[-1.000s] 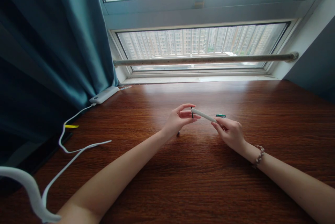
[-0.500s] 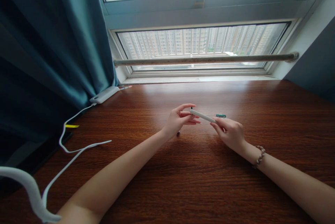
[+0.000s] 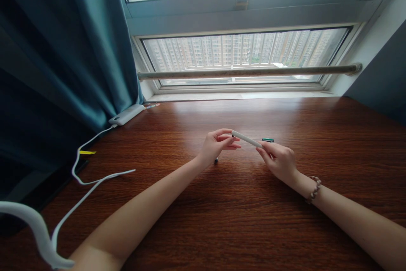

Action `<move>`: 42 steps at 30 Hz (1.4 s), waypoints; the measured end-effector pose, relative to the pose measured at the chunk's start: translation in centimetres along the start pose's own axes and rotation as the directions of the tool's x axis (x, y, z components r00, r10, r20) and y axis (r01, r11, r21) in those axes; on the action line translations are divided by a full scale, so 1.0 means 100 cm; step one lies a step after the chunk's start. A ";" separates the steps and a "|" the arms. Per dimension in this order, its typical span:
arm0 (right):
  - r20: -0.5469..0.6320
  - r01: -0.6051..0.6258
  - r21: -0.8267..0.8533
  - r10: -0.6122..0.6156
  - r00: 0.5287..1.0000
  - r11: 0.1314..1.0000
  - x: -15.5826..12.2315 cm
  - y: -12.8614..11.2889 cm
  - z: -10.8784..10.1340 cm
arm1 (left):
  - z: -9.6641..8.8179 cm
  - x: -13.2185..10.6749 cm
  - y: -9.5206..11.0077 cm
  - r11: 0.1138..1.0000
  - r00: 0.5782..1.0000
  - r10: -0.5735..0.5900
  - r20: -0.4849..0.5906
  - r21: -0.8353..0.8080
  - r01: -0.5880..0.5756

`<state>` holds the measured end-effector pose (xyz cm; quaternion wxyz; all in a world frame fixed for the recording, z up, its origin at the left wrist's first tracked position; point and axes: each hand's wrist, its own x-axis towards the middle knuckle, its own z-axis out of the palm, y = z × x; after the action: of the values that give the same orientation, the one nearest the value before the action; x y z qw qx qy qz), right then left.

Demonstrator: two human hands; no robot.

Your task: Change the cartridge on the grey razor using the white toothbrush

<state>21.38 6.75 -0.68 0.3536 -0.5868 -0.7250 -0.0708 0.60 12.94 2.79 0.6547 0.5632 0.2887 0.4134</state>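
Observation:
My right hand (image 3: 279, 159) pinches the right end of a slim white stick (image 3: 248, 139), which slopes up to the left above the table. My left hand (image 3: 215, 146) is at the stick's other end. Its thumb and index finger close there on a small dark piece (image 3: 233, 136), mostly hidden by the fingers and the stick. The lower fingers of that hand stay stretched out. Just behind my right hand lies a small teal and dark item (image 3: 268, 140). A small dark, shiny object (image 3: 216, 160) shows below my left wrist, partly hidden.
The brown wooden tabletop (image 3: 203, 220) reaches to the window sill. At the left are a white power strip (image 3: 127, 115) with a white cable (image 3: 91, 138), a yellow strip (image 3: 87, 152) and a blue curtain (image 3: 104, 51). A thick white curved tube (image 3: 34, 224) stands near my left elbow.
My left index finger has come down toward the stick's end, and the dark piece, earlier upright between finger and thumb, now shows less. The stick's right end has risen slightly.

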 end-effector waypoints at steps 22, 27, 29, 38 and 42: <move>0.045 0.024 0.019 -0.025 0.999 1.000 0.000 -0.002 -0.002 | 0.000 0.005 -0.002 0.995 0.996 0.076 -0.042 -0.068 -0.079; 0.060 0.026 0.055 -0.030 0.998 0.998 0.000 -0.001 -0.002 | 0.000 0.003 0.001 0.995 0.996 0.092 -0.017 -0.040 -0.093; 0.054 0.007 0.042 -0.009 0.999 0.999 0.000 0.000 -0.001 | 0.000 0.002 0.001 0.997 0.997 0.081 -0.005 0.002 -0.081; 0.033 -0.041 -0.002 0.041 0.999 0.999 0.000 -0.001 -0.001 | 0.002 -0.004 0.003 1.000 0.996 -0.011 0.094 0.011 0.010; 0.031 -0.004 -0.009 0.004 1.000 1.000 -0.001 -0.001 0.000 | 0.001 -0.002 0.006 0.999 0.996 0.029 0.080 0.026 -0.031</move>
<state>21.33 6.60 -0.68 0.3398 -0.5907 -0.7290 -0.0642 0.48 12.67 3.35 0.6517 0.5922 0.2597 0.3964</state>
